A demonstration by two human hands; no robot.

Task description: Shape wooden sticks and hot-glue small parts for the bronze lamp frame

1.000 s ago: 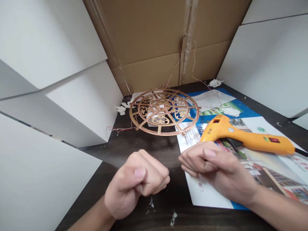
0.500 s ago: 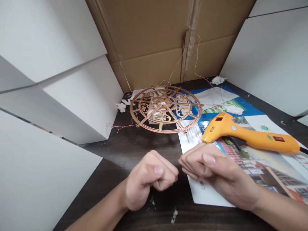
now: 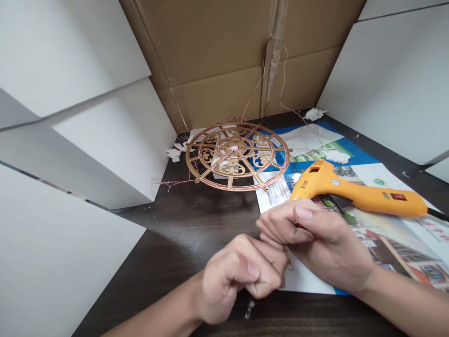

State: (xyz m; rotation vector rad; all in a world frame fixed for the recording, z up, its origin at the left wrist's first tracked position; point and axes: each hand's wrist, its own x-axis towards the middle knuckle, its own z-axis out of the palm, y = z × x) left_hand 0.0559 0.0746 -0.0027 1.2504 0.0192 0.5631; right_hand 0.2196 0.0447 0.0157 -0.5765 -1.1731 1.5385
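Note:
My left hand (image 3: 242,276) is curled into a fist low in the middle of the view, with the thumb laid over the bent fingers. My right hand (image 3: 312,238) is also a fist, just above and to the right of it. The knuckles of the two hands overlap and seem to touch. Nothing shows sticking out of either fist. Right behind my right hand lies an orange hot glue gun (image 3: 368,196), its nozzle hidden by the hand. Farther back rests a round gold openwork frame (image 3: 229,182), with reddish wires running along its rings and spokes.
Printed sheets (image 3: 377,173) lie under the glue gun on the dark table (image 3: 168,252). White crumpled scraps (image 3: 173,154) and loose thin wires (image 3: 171,182) surround the frame. A cardboard wall (image 3: 217,93) stands behind, with white panels (image 3: 115,145) on both sides.
My left fist has moved right and slightly down, closing the gap to my right fist. My right hand has barely shifted. The frame and glue gun rest as before; the view has tilted slightly.

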